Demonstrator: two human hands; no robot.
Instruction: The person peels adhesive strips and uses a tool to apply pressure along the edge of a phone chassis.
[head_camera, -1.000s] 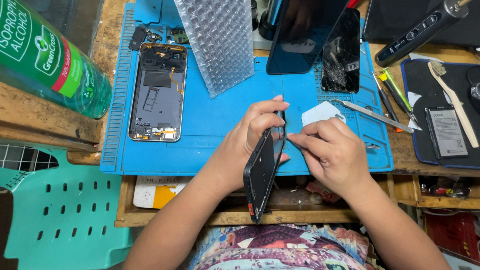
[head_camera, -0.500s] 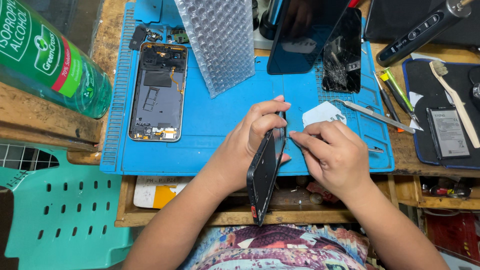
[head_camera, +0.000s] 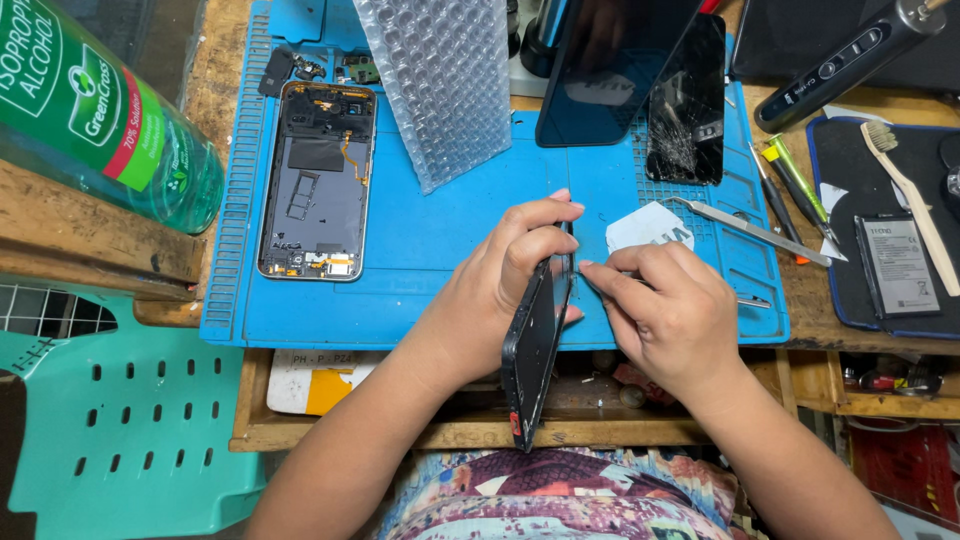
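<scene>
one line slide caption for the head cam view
Left hand holds a dark phone on edge over a blue mat; right hand works at its top edge.

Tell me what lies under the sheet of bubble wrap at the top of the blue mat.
The bubble wrap lies over the blue mat, whose blue shows faintly through it. Beside it lies an opened phone frame, not beneath. Whether anything small sits under the wrap cannot be told.

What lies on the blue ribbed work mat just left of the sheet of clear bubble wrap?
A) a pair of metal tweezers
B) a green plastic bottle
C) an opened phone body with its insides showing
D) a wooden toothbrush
C: the opened phone body lies flat on the blue ribbed work mat, left of the clear bubble wrap, its inner parts exposed.
</scene>
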